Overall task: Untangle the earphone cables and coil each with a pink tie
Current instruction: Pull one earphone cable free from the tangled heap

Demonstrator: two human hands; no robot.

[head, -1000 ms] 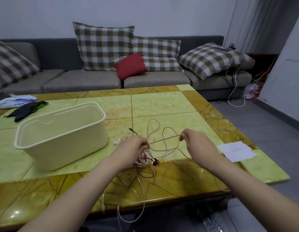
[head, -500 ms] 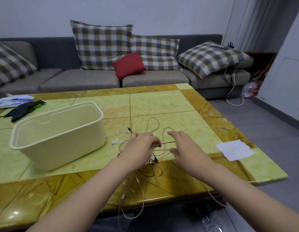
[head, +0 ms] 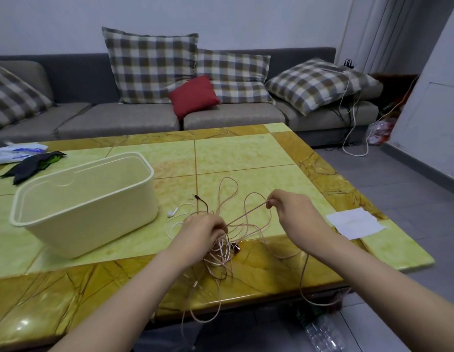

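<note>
A tangle of pinkish earphone cable [head: 222,250] lies near the front of the green and gold table [head: 246,153], with loops reaching back across the top and strands hanging over the front edge. My left hand [head: 201,232] grips the bundled part of the tangle. My right hand [head: 292,212] pinches one strand, which runs taut between the two hands. A white earbud [head: 172,212] with its thin white cable lies just left of the tangle. A small dark plug [head: 197,196] lies behind it. No pink tie is visible.
A cream plastic tub [head: 86,204] stands empty on the left of the table. A white paper sheet [head: 355,223] lies at the right edge. Dark cloth [head: 30,165] and a plastic bag [head: 15,152] sit at the far left. A grey sofa with cushions is behind.
My right hand has moved right and away from my left hand, drawing one strand taut out of the tangle. My left hand stays on the bundle.
</note>
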